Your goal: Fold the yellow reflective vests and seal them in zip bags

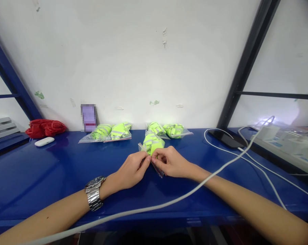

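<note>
A small clear plastic bag (152, 144) stuffed with a neon-yellow folded item lies on the blue table (41, 177) in front of me. My left hand (132, 170) and my right hand (169, 161) both pinch the near open edge of that bag, fingertips almost touching. A metal watch (94, 194) sits on my left wrist. Behind the held bag, several more filled bags (110, 132) lie in a row near the wall, some at the right (173, 130).
A white cable (220, 170) runs across my right forearm toward a power strip (284, 143) at right. A dark phone (225, 139) lies by a black post. A red bag (45, 127) and white case (44, 141) sit far left.
</note>
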{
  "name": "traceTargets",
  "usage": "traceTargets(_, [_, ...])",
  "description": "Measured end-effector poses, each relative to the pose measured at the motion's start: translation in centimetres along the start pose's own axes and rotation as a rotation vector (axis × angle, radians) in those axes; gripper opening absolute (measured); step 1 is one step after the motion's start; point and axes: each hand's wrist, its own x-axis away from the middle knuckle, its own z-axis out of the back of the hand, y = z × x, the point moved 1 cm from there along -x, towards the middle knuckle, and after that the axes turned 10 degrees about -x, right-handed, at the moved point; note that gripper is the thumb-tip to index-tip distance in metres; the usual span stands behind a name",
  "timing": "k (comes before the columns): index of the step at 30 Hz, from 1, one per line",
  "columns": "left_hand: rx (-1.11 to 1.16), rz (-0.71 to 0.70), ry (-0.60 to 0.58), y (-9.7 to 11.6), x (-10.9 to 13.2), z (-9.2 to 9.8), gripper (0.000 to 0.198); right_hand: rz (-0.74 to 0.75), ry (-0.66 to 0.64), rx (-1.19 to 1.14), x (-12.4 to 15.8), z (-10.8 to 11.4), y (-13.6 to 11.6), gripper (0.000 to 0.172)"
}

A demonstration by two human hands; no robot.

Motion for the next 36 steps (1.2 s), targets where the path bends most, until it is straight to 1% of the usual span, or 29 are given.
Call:
traceTargets(3, [0.027,-0.046,-0.024,-0.1,0.0,0.1,0.031,0.010,0.007,0.033,0.0,0.0,0.1,0.010])
traceTargets(5, [0.035,-0.061,-0.028,-0.1,0.0,0.1,0.030,0.021,0.021,0.097,0.1,0.0,0.2,0.008])
traceTargets(7, [0.021,-0.077,-0.017,-0.1,0.0,0.0,0.027,0.065,0.071,0.278,0.1,0.0,0.1,0.007])
traceTargets(9, [-0.007,-0.096,0.005,-0.1,-0.1,0.0,0.025,0.106,0.143,0.536,0.3,-0.2,-0.1,0.007])
traceTargets(11, [-0.027,-0.114,0.024,-0.1,-0.1,-0.1,0.023,0.104,0.180,0.755,0.4,-0.7,-0.4,0.011])
traceTargets(13, [-0.035,-0.127,0.035,-0.2,-0.2,-0.3,0.022,0.088,0.163,0.883,0.5,-1.2,-0.7,0.017])
traceTargets(15, [-0.045,-0.121,0.051,-0.3,-0.1,-0.4,0.022,0.106,0.122,0.958,0.5,-1.3,-0.9,0.023])
traceTargets(17, [-0.066,-0.092,0.093,-0.4,-0.1,-0.4,0.023,0.130,0.128,1.009,0.4,-0.7,-1.0,0.027])
traceTargets(19, [-0.081,-0.061,0.132,-0.5,0.0,-0.3,0.026,0.131,0.217,1.047,0.2,0.7,-0.8,0.028])
traceTargets(21, [-0.082,-0.053,0.136,-0.5,-0.1,-0.1,0.028,0.133,0.336,1.040,0.2,2.2,-0.5,0.026])
traceTargets(22, [-0.077,-0.058,0.122,-0.5,-0.1,-0.1,0.028,0.159,0.341,1.007,0.2,2.7,-0.3,0.025])
traceTargets(23, [-0.073,-0.067,0.106,-0.4,-0.2,0.0,0.028,0.202,0.300,0.957,0.2,2.9,-0.3,0.024])
traceTargets(25, [-0.066,-0.095,0.075,-0.4,-0.3,0.0,0.027,0.253,0.176,0.847,0.3,2.5,-0.3,0.022])
traceTargets(27, [-0.060,-0.133,0.051,-0.5,-0.3,0.0,0.025,0.228,0.069,0.778,0.4,1.5,-0.4,0.020])
traceTargets(28, [-0.057,-0.152,0.044,-0.5,-0.2,-0.1,0.025,0.204,0.041,0.770,0.4,0.9,-0.6,0.020])
traceTargets(31, [-0.053,-0.196,0.047,-0.6,-0.2,-0.1,0.022,0.145,0.002,0.802,0.3,-0.2,-0.9,0.017])
traceTargets(36, [-0.065,-0.219,0.095,-0.2,-0.3,0.0,0.023,0.140,-0.024,0.886,0.3,-0.7,-1.3,0.019])
